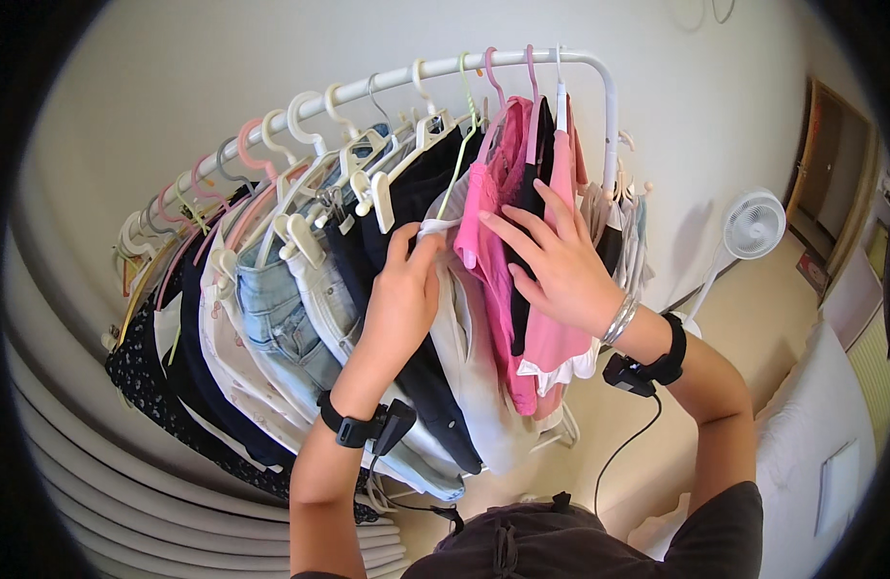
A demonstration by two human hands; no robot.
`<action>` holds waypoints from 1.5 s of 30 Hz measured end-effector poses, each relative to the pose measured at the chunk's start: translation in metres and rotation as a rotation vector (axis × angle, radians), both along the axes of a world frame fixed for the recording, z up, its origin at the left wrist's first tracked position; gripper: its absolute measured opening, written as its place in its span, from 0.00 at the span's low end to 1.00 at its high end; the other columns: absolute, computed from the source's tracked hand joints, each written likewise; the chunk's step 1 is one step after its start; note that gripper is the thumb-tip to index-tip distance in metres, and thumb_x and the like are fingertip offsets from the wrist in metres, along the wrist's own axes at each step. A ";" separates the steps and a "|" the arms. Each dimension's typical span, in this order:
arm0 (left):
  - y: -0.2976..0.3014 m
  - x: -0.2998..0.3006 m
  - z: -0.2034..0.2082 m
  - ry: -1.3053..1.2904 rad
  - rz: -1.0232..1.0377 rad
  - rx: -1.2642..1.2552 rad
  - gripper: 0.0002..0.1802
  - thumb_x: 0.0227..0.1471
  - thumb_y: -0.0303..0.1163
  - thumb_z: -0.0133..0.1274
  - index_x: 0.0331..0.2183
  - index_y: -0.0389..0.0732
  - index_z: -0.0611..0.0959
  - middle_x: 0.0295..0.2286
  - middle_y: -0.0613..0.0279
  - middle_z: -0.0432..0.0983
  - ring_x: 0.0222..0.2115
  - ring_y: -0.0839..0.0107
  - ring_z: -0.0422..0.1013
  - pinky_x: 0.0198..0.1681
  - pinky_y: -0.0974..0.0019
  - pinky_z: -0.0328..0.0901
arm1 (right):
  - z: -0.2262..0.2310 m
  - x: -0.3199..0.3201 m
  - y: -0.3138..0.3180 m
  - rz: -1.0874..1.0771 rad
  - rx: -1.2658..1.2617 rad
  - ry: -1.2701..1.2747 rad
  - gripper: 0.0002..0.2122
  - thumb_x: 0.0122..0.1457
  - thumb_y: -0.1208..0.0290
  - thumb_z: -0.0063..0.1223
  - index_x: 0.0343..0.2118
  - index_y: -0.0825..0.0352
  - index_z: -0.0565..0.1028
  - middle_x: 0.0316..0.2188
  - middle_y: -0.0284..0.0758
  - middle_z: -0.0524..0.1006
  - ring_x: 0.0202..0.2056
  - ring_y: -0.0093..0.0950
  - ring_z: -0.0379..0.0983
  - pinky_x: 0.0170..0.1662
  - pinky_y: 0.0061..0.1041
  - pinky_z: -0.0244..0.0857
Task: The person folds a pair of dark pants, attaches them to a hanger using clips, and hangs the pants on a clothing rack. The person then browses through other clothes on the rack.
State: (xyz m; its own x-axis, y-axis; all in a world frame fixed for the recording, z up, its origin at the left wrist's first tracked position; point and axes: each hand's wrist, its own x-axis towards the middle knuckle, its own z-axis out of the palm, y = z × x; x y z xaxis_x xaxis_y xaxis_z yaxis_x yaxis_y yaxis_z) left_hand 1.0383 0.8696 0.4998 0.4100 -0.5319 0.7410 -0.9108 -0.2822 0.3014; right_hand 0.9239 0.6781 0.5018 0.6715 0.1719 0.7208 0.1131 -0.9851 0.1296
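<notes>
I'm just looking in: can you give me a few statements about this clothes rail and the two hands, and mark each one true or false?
1. The left hand grips a white garment. True.
2. The right hand lies flat on pink clothes. True.
3. The rail is black. False: it is white.
4. A fan stands on the floor to the right. True.
5. The jeans hang at the rail's right end. False: they hang left of the hands.
6. Both wrists are bare. False: each wears a black band.

Home bedroom: clothes rack (pixel 599 72), standing fan (pixel 753 224), bed (pixel 811 425).
</notes>
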 end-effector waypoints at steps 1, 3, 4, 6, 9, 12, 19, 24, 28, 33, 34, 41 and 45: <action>0.002 0.003 0.000 -0.013 0.006 -0.039 0.16 0.46 0.15 0.50 0.39 0.39 0.76 0.46 0.48 0.68 0.37 0.49 0.73 0.38 0.60 0.69 | -0.001 0.000 0.006 -0.042 -0.012 -0.015 0.27 0.49 0.73 0.55 0.56 0.57 0.67 0.55 0.34 0.65 0.64 0.47 0.46 0.64 0.51 0.44; 0.009 0.001 0.006 -0.034 -0.035 -0.111 0.18 0.46 0.13 0.47 0.40 0.39 0.77 0.42 0.50 0.71 0.35 0.53 0.73 0.35 0.63 0.68 | -0.005 0.000 0.014 -0.098 -0.011 -0.015 0.26 0.51 0.72 0.54 0.56 0.57 0.67 0.53 0.35 0.67 0.64 0.47 0.46 0.64 0.51 0.44; 0.010 0.000 0.007 -0.061 -0.051 -0.147 0.18 0.46 0.12 0.47 0.40 0.39 0.77 0.42 0.50 0.71 0.35 0.54 0.73 0.35 0.64 0.68 | -0.007 0.000 0.015 -0.122 0.001 0.000 0.26 0.51 0.72 0.54 0.56 0.57 0.67 0.53 0.34 0.67 0.64 0.47 0.45 0.64 0.51 0.44; 0.014 -0.003 0.009 -0.119 -0.073 -0.214 0.21 0.46 0.13 0.48 0.44 0.39 0.76 0.43 0.51 0.72 0.35 0.56 0.73 0.34 0.65 0.68 | -0.010 -0.003 0.018 -0.154 0.028 0.012 0.28 0.50 0.74 0.55 0.57 0.58 0.65 0.58 0.37 0.62 0.65 0.49 0.43 0.64 0.49 0.43; 0.013 0.001 0.005 -0.170 -0.061 -0.374 0.22 0.48 0.15 0.50 0.47 0.38 0.75 0.43 0.53 0.73 0.33 0.60 0.73 0.33 0.67 0.67 | -0.019 -0.002 0.025 -0.011 0.271 -0.207 0.32 0.48 0.78 0.54 0.59 0.59 0.61 0.62 0.43 0.54 0.65 0.51 0.40 0.64 0.48 0.45; 0.017 0.009 -0.019 -0.064 -0.011 -0.355 0.24 0.49 0.20 0.55 0.50 0.39 0.72 0.41 0.55 0.75 0.28 0.68 0.73 0.30 0.70 0.66 | -0.044 -0.003 0.025 0.041 0.574 -0.255 0.39 0.49 0.82 0.53 0.65 0.61 0.49 0.64 0.48 0.46 0.66 0.45 0.41 0.66 0.36 0.41; 0.025 0.002 -0.107 0.151 0.040 -0.111 0.18 0.51 0.30 0.55 0.44 0.34 0.74 0.29 0.43 0.77 0.27 0.44 0.75 0.30 0.51 0.70 | -0.182 0.003 0.060 -0.260 0.836 0.078 0.22 0.53 0.72 0.51 0.49 0.75 0.64 0.32 0.53 0.73 0.38 0.51 0.71 0.43 0.43 0.65; 0.038 -0.002 -0.165 0.334 0.012 -0.111 0.16 0.55 0.37 0.53 0.37 0.33 0.78 0.26 0.41 0.77 0.27 0.43 0.74 0.28 0.51 0.68 | -0.227 0.002 0.108 -0.033 0.962 0.064 0.14 0.54 0.71 0.50 0.44 0.66 0.69 0.34 0.47 0.75 0.33 0.47 0.74 0.36 0.42 0.68; 0.047 -0.005 -0.193 0.408 0.001 -0.095 0.17 0.54 0.39 0.54 0.36 0.33 0.80 0.25 0.42 0.77 0.27 0.43 0.74 0.27 0.51 0.68 | -0.251 -0.010 0.134 -0.043 0.961 0.318 0.17 0.57 0.72 0.48 0.50 0.61 0.67 0.32 0.42 0.77 0.30 0.40 0.75 0.34 0.36 0.69; 0.064 -0.006 -0.284 0.288 0.118 0.172 0.21 0.55 0.43 0.51 0.30 0.32 0.81 0.20 0.42 0.76 0.22 0.43 0.74 0.25 0.50 0.68 | -0.332 -0.050 0.124 0.074 0.836 0.979 0.17 0.57 0.64 0.49 0.51 0.57 0.70 0.34 0.39 0.79 0.37 0.41 0.75 0.43 0.40 0.68; 0.067 -0.007 -0.304 0.249 0.168 0.282 0.24 0.55 0.47 0.49 0.25 0.32 0.82 0.17 0.42 0.75 0.19 0.43 0.73 0.23 0.49 0.67 | -0.369 -0.069 0.110 0.044 0.800 1.046 0.17 0.56 0.61 0.50 0.48 0.58 0.72 0.36 0.42 0.78 0.40 0.44 0.74 0.45 0.41 0.67; 0.104 -0.013 -0.457 0.305 0.134 0.669 0.24 0.53 0.47 0.50 0.27 0.32 0.82 0.22 0.42 0.77 0.22 0.41 0.74 0.31 0.49 0.69 | -0.481 -0.313 0.044 -0.891 1.185 0.943 0.14 0.54 0.66 0.46 0.41 0.63 0.77 0.38 0.45 0.78 0.42 0.45 0.74 0.47 0.41 0.67; 0.121 -0.015 -0.502 0.682 -0.030 1.195 0.20 0.49 0.44 0.52 0.34 0.37 0.82 0.32 0.42 0.78 0.37 0.44 0.73 0.41 0.47 0.65 | -0.544 -0.452 0.075 -1.277 1.515 1.051 0.11 0.52 0.68 0.47 0.34 0.62 0.80 0.36 0.40 0.81 0.35 0.40 0.78 0.41 0.36 0.71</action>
State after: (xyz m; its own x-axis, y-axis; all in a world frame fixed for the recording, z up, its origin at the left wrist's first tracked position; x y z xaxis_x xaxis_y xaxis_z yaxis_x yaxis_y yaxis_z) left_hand 1.0229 0.9903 -0.0022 0.4811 -0.7125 -0.5108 -0.6921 -0.6663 0.2775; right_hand 0.4720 0.7532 -0.0425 0.0585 -0.6935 -0.7181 -0.9649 0.1453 -0.2190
